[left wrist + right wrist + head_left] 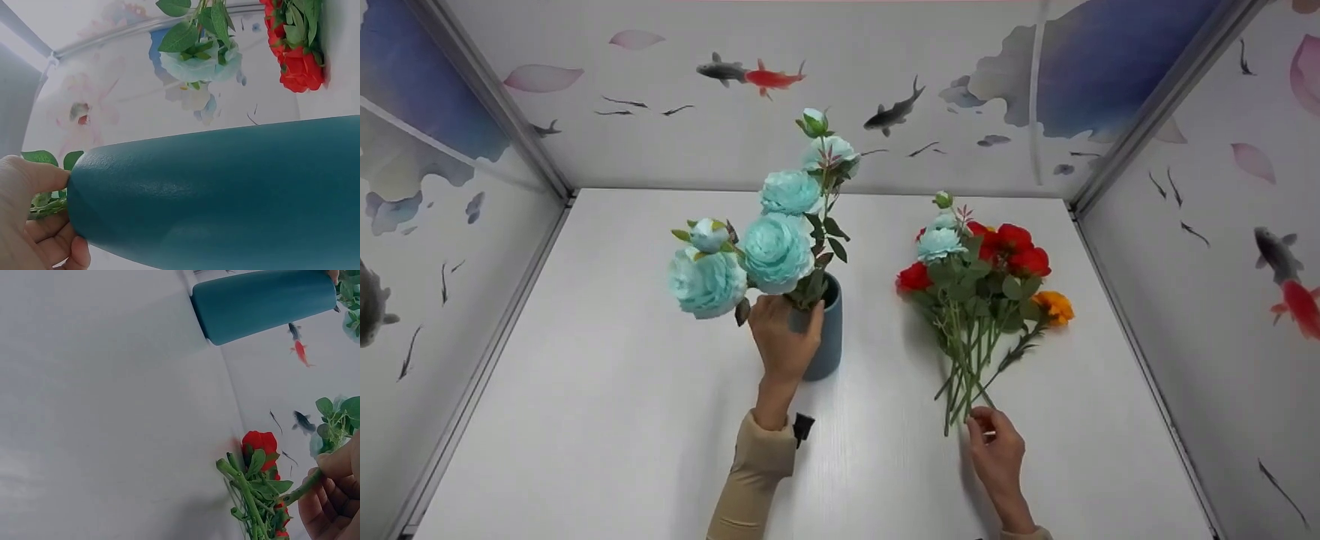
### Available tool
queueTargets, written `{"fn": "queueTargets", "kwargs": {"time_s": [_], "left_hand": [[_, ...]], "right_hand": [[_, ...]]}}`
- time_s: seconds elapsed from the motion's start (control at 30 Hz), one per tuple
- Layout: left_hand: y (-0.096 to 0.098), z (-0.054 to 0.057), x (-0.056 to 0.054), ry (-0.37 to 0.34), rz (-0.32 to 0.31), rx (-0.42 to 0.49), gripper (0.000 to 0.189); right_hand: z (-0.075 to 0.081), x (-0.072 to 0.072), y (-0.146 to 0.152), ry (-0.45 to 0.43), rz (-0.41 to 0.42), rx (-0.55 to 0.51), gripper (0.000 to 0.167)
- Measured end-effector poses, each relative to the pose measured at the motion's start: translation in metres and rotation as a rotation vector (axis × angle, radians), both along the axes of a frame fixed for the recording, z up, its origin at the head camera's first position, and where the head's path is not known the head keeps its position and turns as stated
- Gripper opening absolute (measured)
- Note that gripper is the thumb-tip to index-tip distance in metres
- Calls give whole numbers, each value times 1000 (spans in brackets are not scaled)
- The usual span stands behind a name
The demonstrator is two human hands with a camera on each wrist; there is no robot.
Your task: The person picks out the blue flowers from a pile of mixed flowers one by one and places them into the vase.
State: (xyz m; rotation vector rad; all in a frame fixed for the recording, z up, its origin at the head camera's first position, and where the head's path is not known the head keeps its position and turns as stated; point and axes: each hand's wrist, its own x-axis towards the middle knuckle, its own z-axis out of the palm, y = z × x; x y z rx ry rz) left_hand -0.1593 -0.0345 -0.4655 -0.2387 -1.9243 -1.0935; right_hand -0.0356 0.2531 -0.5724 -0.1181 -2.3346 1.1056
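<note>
A blue-green vase (826, 337) stands upright on the table, with large pale blue artificial flowers (777, 253) rising from its mouth and leaning left. At its rim, my left hand (785, 336) grips the vase with thumb and fingers; green stems (49, 208) pass between them in the left wrist view. To the right lies a bunch of artificial flowers: red flowers (1011, 247), a pale blue flower (940, 244) and an orange flower (1055, 307). My right hand (997, 454) pinches a green flower stem (304, 488) near its lower end, between thumb and fingers.
The white table (607, 360) is bounded by a back wall (660, 142) and side walls (1207, 247) printed with fish and petals. Several cut stem ends (228, 467) of the lying bunch point toward the near side, close to the right hand.
</note>
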Motion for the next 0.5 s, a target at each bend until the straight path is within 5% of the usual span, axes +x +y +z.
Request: {"fn": "queueTargets", "kwargs": {"time_s": [0.13, 0.3, 0.5], "left_hand": [[-1, 0, 2, -39, -51, 37, 30], [0, 1, 7, -127, -40, 48, 34], [2, -2, 7, -96, -16, 60, 35]], "right_hand": [[1, 1, -1, -1, 3, -5, 19], [2, 1, -2, -11, 1, -2, 19], [4, 1, -4, 31, 22, 7, 19]]}}
